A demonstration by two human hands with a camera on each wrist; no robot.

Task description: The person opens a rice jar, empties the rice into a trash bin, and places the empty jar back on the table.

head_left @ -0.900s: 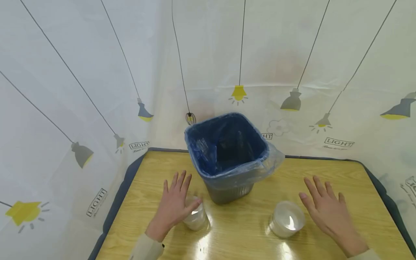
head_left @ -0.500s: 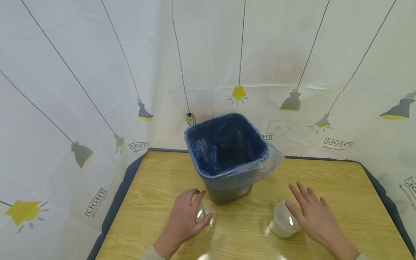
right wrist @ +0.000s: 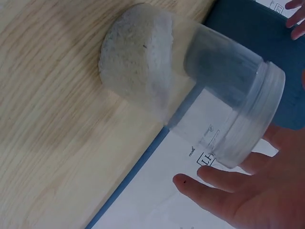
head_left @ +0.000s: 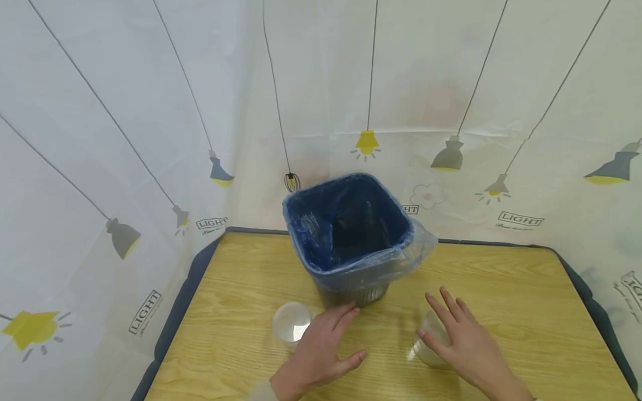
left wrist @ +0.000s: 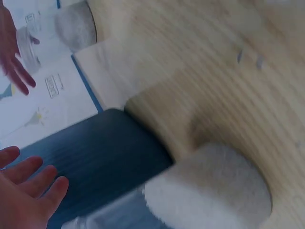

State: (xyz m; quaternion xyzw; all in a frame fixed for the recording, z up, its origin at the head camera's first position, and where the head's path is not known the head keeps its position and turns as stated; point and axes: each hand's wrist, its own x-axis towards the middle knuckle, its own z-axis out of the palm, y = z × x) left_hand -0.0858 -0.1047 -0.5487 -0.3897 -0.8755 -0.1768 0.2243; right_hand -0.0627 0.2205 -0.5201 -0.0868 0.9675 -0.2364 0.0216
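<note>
Two clear lidded jars stand upright on the table. The left jar (head_left: 291, 321) is just left of my left hand (head_left: 321, 352), whose loosely bent fingers hold nothing in front of the bin. Whitish, grainy contents fill the lower part of this jar (left wrist: 209, 188) in the left wrist view. My right hand (head_left: 468, 350) spreads its fingers over the right side of the other jar (head_left: 430, 348), partly hiding it. In the right wrist view the fingers (right wrist: 205, 195) lie beside the clear lid of the right jar (right wrist: 136, 62), not wrapped round it; pale grains fill its bottom.
A dark bin (head_left: 346, 295) lined with a blue plastic bag (head_left: 371, 267) stands at the table's middle back, its mouth upward. Behind the wood-grain table (head_left: 531, 312) hangs a white sheet (head_left: 321, 83) printed with lamps; a dark blue strip (head_left: 494, 243) borders the table.
My left hand has moved right across the left jar, into the space before the bin, leaving that jar standing. My right hand has moved left, over the right jar.
</note>
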